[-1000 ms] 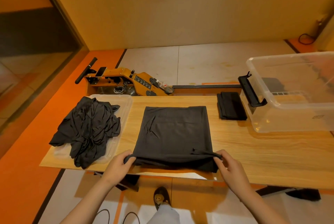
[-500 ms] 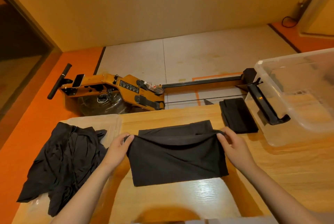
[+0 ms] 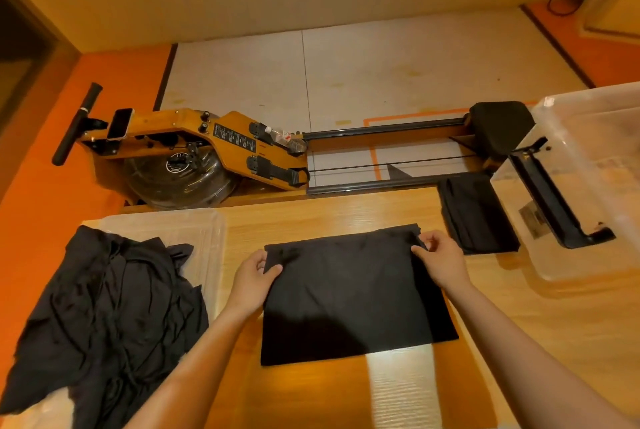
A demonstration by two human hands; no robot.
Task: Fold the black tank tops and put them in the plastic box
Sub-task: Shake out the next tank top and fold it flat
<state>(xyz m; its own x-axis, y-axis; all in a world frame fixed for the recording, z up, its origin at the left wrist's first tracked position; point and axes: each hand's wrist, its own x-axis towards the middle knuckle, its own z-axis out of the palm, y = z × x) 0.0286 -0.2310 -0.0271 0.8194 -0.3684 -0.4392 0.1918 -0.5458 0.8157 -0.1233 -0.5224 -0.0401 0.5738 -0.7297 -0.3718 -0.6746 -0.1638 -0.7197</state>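
Nearest, I count one tank top [image 3: 353, 293] lying doubled flat on the counter [image 3: 519, 342], with two grips on it: my left grip [image 3: 251, 285] pinches its far left corner and my right grip [image 3: 440, 260] pinches its far right corner. Left of it sits one heap of unfolded tops [image 3: 104, 317] on one clear tray [image 3: 194, 224], too tangled to count; farther right lie one folded top [image 3: 478, 217] and, just beside it, one plastic box [image 3: 588, 186]. Half a second ago the carried edge bulged in the air; now it lies flat.
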